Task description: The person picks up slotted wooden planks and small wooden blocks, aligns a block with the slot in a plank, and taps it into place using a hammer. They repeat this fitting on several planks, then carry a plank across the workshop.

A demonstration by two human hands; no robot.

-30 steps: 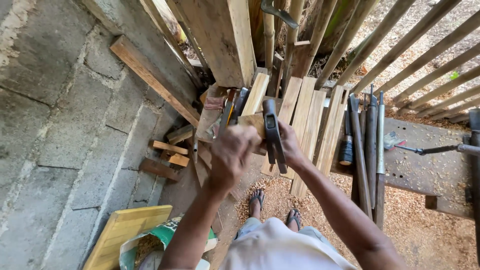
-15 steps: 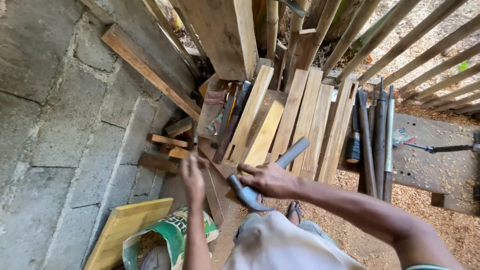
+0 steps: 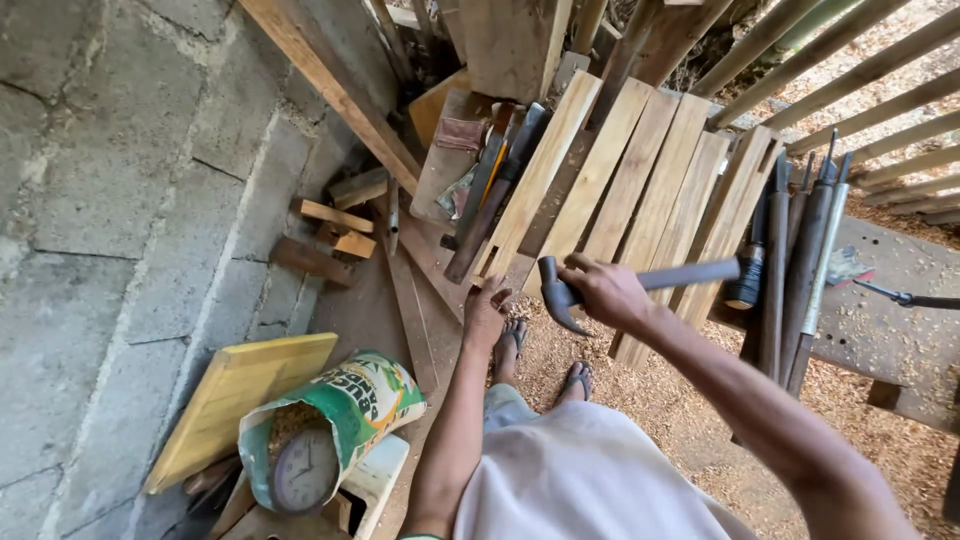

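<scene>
Your right hand [image 3: 607,292] has swung away from the stacked boards and now sits at the centre of the frame, clenched around the neck of a grey steel claw hammer [image 3: 640,281], head to the left and handle running right. Half a second ago that hammer hung lower, near your waist. Your left hand [image 3: 487,312] has dropped from the timber and hangs open and empty just above the long pale wooden plank [image 3: 535,178] leaning at upper centre, so the boards stand free of both hands.
</scene>
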